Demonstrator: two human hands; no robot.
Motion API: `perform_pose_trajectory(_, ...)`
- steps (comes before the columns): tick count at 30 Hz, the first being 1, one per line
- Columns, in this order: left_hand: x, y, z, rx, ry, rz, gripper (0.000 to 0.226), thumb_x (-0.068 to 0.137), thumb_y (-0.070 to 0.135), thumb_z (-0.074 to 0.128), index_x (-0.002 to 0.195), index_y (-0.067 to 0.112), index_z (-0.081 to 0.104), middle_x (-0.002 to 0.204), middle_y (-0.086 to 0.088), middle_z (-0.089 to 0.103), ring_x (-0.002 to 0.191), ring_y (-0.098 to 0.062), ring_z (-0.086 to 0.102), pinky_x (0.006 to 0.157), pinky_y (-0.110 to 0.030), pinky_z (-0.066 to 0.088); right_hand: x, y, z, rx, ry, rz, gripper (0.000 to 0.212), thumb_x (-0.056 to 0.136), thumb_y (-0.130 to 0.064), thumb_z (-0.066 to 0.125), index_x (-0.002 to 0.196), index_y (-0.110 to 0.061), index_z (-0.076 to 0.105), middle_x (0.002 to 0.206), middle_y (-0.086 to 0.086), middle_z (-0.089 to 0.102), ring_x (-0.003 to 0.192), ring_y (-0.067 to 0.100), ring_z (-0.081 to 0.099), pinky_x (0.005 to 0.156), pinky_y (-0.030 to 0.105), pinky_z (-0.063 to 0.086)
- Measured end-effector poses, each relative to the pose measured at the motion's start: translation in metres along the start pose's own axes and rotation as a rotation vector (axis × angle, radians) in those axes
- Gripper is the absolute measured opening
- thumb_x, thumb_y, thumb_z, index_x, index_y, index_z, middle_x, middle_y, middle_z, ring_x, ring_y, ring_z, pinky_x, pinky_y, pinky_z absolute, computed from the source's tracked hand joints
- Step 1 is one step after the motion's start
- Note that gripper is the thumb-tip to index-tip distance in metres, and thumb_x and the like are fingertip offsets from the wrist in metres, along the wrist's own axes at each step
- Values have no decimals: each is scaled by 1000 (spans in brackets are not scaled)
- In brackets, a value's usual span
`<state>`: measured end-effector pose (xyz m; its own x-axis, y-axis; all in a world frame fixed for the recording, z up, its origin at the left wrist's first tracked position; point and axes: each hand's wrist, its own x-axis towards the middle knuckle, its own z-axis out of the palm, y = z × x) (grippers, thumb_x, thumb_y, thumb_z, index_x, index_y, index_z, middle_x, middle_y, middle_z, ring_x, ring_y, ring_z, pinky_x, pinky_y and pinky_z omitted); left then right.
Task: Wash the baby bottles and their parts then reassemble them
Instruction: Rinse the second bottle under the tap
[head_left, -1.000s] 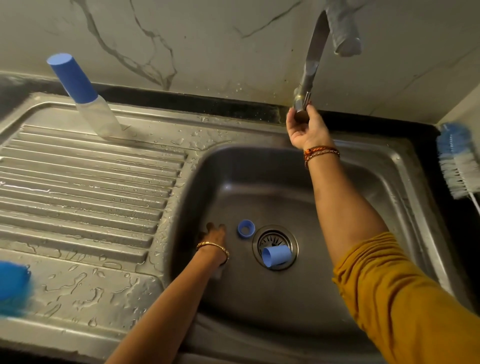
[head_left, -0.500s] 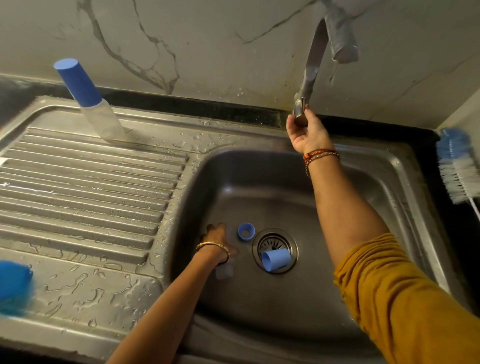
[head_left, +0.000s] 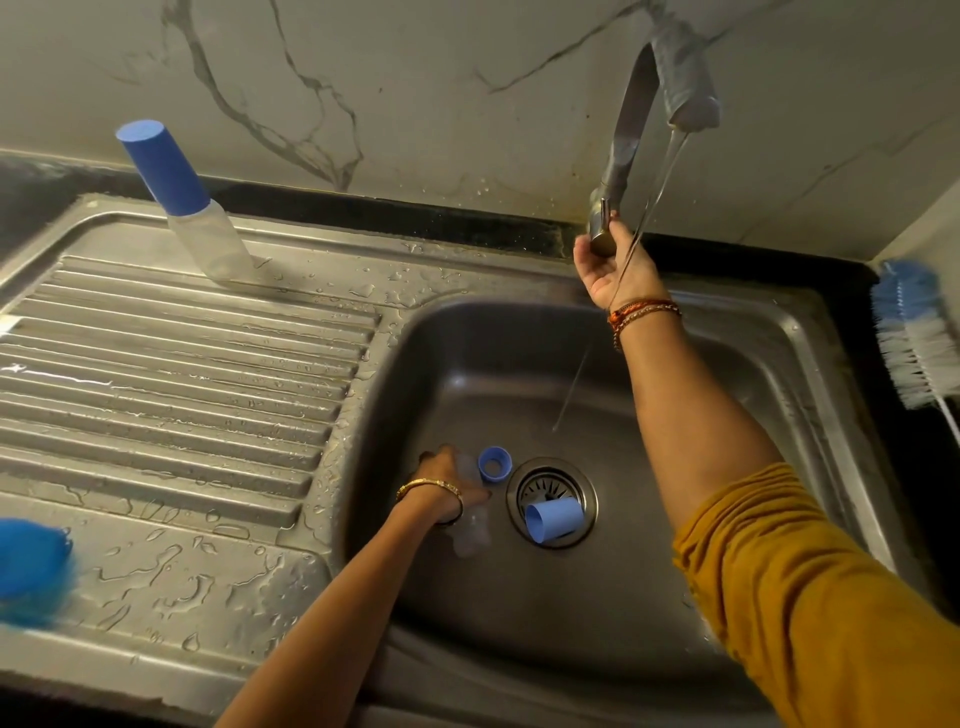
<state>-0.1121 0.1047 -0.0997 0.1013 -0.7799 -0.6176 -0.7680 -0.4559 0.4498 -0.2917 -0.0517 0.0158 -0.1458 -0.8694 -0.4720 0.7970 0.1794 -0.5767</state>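
The sink is brushed, wet, dull-shining steel with a ribbed drainboard. The cap and ring look like matt blue plastic; the wall is veined, marble-like.

Stainless steel sink unit across most of the frame, ribbed drainboard at left beaded with water, deep basin at centre right. At upper left, on the drainboard's back edge, a clear baby bottle under a blue cap, tilted in the wide-angle view. Blurred blue scrubber at the lower left edge. On the basin floor, a blue collar ring just left of the round drain; a light blue cap on its side across the strainer. Blue-and-white bottle brush on the dark counter at far right.
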Motion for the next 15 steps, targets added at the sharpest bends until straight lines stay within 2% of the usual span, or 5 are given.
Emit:
perform_pose_trajectory(4, 4, 6, 0, -153, -32, -3, 63, 77, 28, 73, 131, 12, 44, 120, -10, 51, 100, -23, 51, 86, -34, 46, 0, 7, -15, -117, 14, -7, 39, 91, -36, 54, 98, 2, 50, 82, 11, 52, 65, 13, 53, 49, 21, 54)
perform_pose_trajectory(8, 1, 28, -12, -501, -17, -65, 77, 71, 37, 75, 137, 34, 35, 133, -6, 44, 114, -26, 48, 92, -32, 40, -22, 29, -56, -458, 291, -159, 28, 93, -37, 49, 88, -10, 56, 79, 4, 55, 63, 10, 51, 58, 21, 45)
perform_pose_trajectory(10, 0, 46, -26, -941, -11, -165, 60, 74, 35, 73, 125, 14, 47, 107, -11, 54, 95, -25, 56, 94, -37, 46, -39, 39, -77, -587, 420, -397, 23, 94, -29, 49, 80, -14, 61, 72, -1, 57, 62, 8, 50, 57, 21, 41)
perform_pose_trajectory(12, -4, 60, -38, -1451, -138, -272, 40, 80, 27, 69, 108, 6, 50, 87, -14, 52, 83, -24, 56, 94, -37, 47, -61, 42, -89, -697, 390, -591, 22, 92, -25, 51, 73, -22, 59, 69, -7, 57, 65, 6, 52, 61, 20, 41)
perform_pose_trajectory(15, -7, 89, -43, -2081, -349, -366, 53, 81, 18, 67, 126, 3, 43, 107, -17, 53, 115, -26, 51, 99, -38, 42, -85, 39, -95, -990, 116, -714, 10, 88, -24, 59, 82, -20, 65, 80, -4, 63, 71, 4, 53, 64, 18, 43)
